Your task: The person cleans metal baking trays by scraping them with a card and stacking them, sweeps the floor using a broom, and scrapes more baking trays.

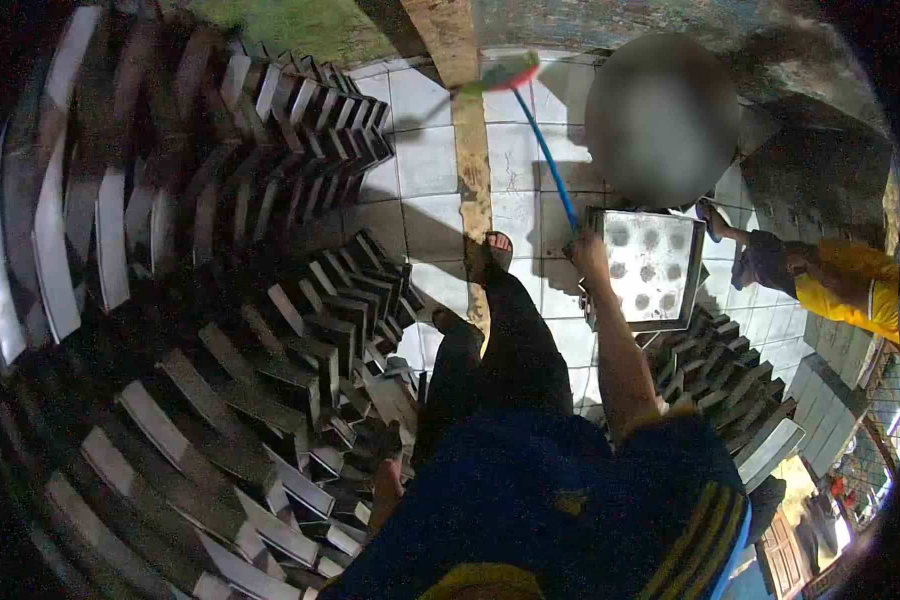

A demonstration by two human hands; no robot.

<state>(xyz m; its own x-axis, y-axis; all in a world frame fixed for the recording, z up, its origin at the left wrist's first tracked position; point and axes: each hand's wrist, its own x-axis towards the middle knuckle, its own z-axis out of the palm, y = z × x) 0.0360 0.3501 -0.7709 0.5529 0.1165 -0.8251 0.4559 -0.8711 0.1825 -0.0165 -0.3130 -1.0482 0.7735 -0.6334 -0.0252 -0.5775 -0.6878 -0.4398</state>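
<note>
My right hand [590,252] is closed around the upper end of a broom's blue handle [544,150]. The broom's red and green head [507,76] rests far out, by the edge of the white tiled floor. Just right of that hand is a metal tray [652,268] with a pale inside and rows of dark round spots. My left hand [388,478] hangs low beside my body, close to the stacked metal trays [300,495]. Its fingers are small and dark, so I cannot make out whether it holds anything.
Tall rows of stacked metal trays [240,190] line the left side. More stacked trays [715,365] stand at the right. A person in yellow [850,285] is at the far right. A round blurred patch hides part of the upper right. A brownish strip [473,160] crosses the tiles.
</note>
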